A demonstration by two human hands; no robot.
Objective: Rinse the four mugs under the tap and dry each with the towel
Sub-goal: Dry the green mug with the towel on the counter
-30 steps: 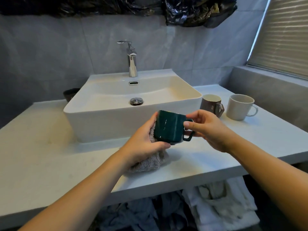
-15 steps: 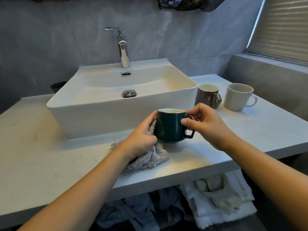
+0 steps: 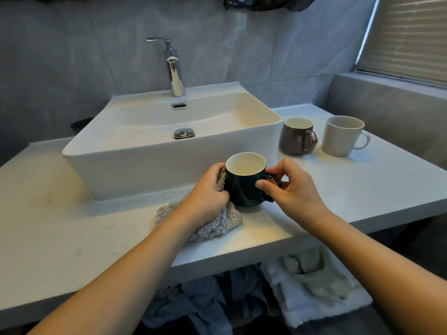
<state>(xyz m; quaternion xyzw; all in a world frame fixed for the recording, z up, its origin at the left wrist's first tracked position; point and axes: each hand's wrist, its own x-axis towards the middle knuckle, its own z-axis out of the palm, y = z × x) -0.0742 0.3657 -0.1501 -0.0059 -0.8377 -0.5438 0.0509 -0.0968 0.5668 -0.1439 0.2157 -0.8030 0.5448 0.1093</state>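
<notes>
1. A pale bench (image 3: 72, 238) carries a white basin (image 3: 150, 170).
2. A grey towel (image 3: 217, 224) lies crumpled at its front.
3. A brown mug (image 3: 294, 139) and a white mug (image 3: 339, 137) stand upright, right of the basin.

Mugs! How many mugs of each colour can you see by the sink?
Dark green mug: 1, held in both hands over the counter
Brown mug: 1, standing on the counter
White mug: 1, standing right of the brown one
Total: 3 mugs clearly in view. A dark shape behind the sink's left side is too hidden to name.
</notes>
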